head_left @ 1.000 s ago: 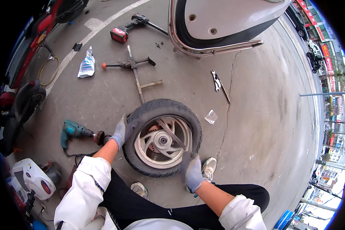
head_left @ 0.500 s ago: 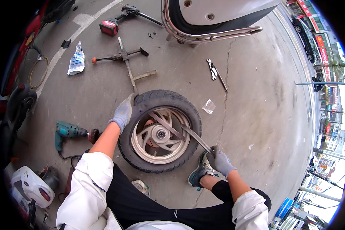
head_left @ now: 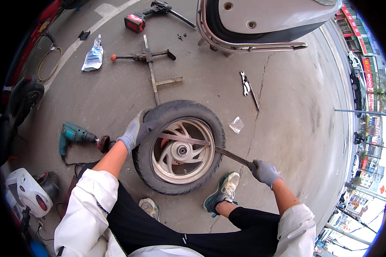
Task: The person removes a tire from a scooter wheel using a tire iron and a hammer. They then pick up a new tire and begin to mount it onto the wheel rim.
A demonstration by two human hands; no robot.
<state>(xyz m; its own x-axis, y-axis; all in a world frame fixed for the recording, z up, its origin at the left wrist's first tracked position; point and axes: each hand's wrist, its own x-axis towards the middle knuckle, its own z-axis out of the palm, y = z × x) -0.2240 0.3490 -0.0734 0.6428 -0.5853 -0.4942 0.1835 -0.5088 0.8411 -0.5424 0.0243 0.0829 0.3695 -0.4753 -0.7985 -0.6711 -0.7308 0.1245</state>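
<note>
Tyre point(head_left: 145, 165) around a silver wheel point(head_left: 182, 150) lies well inside the pavement's point(head_left: 296, 150) right edge; left hand point(head_left: 134, 130) grips the tyre, apparently steadying it; right hand point(head_left: 265, 171) clenches a lever point(head_left: 235, 156) at the wheel's rim, likely for leverage

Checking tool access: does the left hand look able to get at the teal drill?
Probably yes: the teal drill lies beside the left forearm with nothing covering its body, though the left hand, on the tire, would have to leave it.

Remotely I spotted: plastic scrap point(head_left: 236, 125) up-left of right hand point(head_left: 265, 172), silver scooter point(head_left: 261, 21) well beyond that hand, dark car point(head_left: 357, 91) far right.
</note>
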